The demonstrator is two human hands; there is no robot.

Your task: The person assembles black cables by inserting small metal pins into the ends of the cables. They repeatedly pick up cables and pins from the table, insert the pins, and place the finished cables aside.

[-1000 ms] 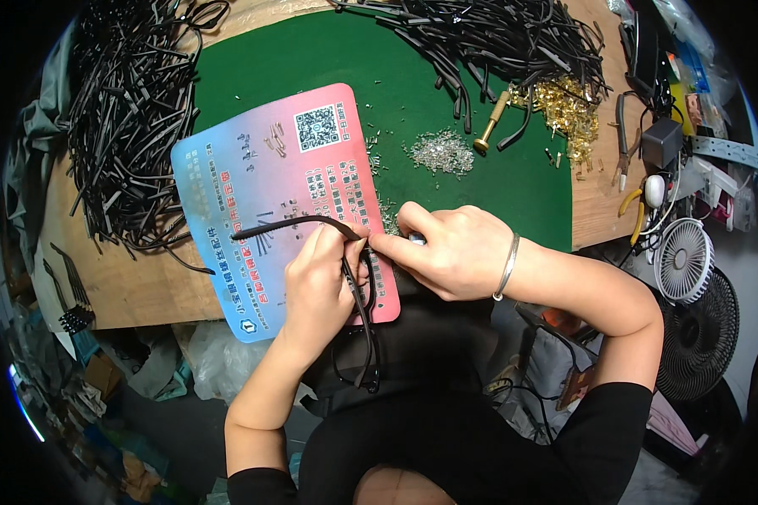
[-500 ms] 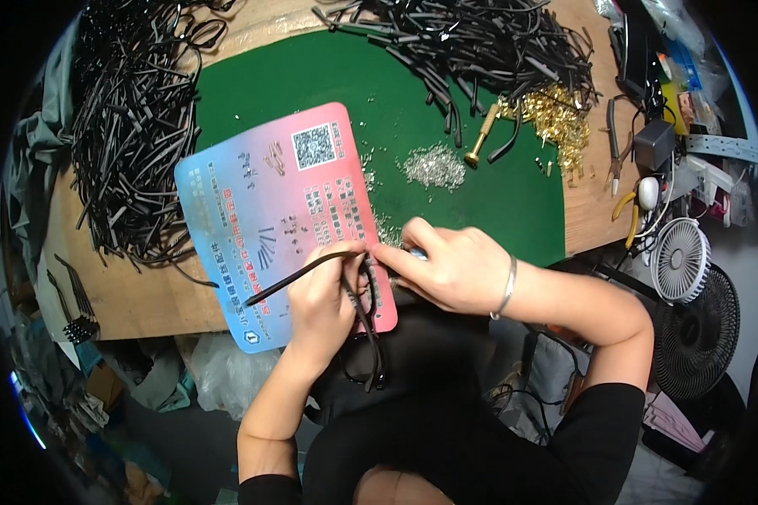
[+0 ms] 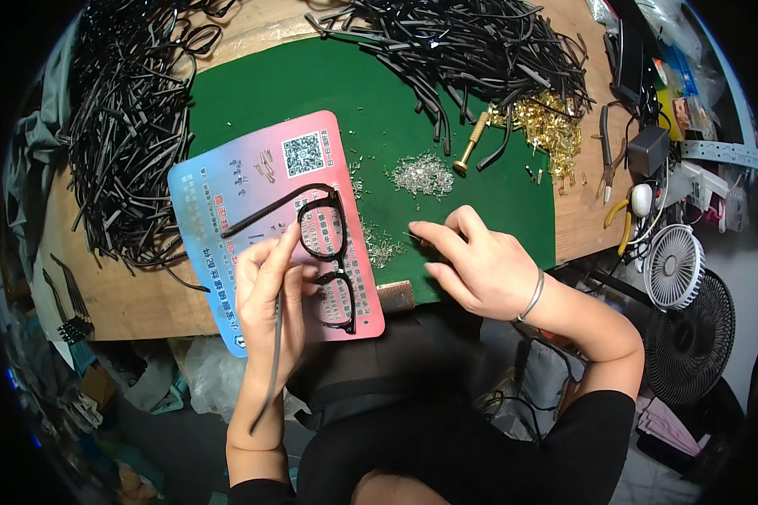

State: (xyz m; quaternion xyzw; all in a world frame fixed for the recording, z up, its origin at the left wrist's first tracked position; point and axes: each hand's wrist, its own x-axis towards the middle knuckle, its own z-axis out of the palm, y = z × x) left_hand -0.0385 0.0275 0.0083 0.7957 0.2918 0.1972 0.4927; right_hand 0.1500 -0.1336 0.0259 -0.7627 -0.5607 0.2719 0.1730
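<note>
My left hand (image 3: 269, 290) grips a pair of black eyeglass frames (image 3: 343, 227) above a blue-and-pink printed mat (image 3: 202, 202). One temple arm reaches out to the left; the other hangs down past my wrist. To the right, my right hand (image 3: 480, 265) hovers over the green mat (image 3: 261, 84), apart from the frames, its fingers curled. A tiny dark tip shows at the index finger; what it belongs to is hidden. Loose small silver screws (image 3: 383, 248) lie just left of that hand, and a larger silver heap (image 3: 423, 175) lies beyond it.
Heaps of black temple arms cover the left (image 3: 114, 160) and far side (image 3: 480, 50). Gold-coloured small parts (image 3: 549, 126) and a brass-coloured tool (image 3: 472, 145) lie at far right. Pliers (image 3: 608, 156) and a white fan (image 3: 674, 265) are farther right. A metal block (image 3: 396, 295) sits at the near edge.
My hands have parted: the left raised and turned the frames so both rims show over the printed mat, while the right moved right. A blue-ended object in my right hand no longer shows.
</note>
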